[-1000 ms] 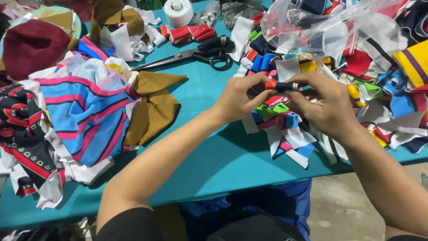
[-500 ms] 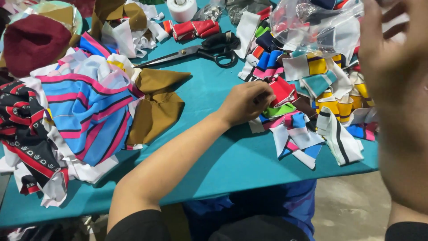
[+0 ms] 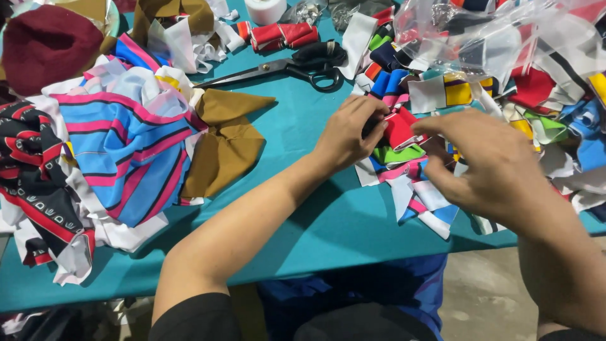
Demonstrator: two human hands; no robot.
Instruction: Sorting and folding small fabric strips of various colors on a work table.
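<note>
Left hand point(image 3: 348, 132) pinches the red scrap point(image 3: 399, 130) atop the scrap heap point(image 3: 435, 189) (scissors point(image 3: 297, 66) lie well apart), so the half-curled, empty right hand point(image 3: 489, 167) should steady its free edge.

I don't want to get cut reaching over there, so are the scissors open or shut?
Shut. The scissors lie flat on the teal table, blades together in one closed point, black handles side by side.

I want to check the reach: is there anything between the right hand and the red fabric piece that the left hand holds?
Nothing visible stands between them. The right hand hovers just beside the red fabric piece, which the left hand pinches over the scrap pile.
</note>
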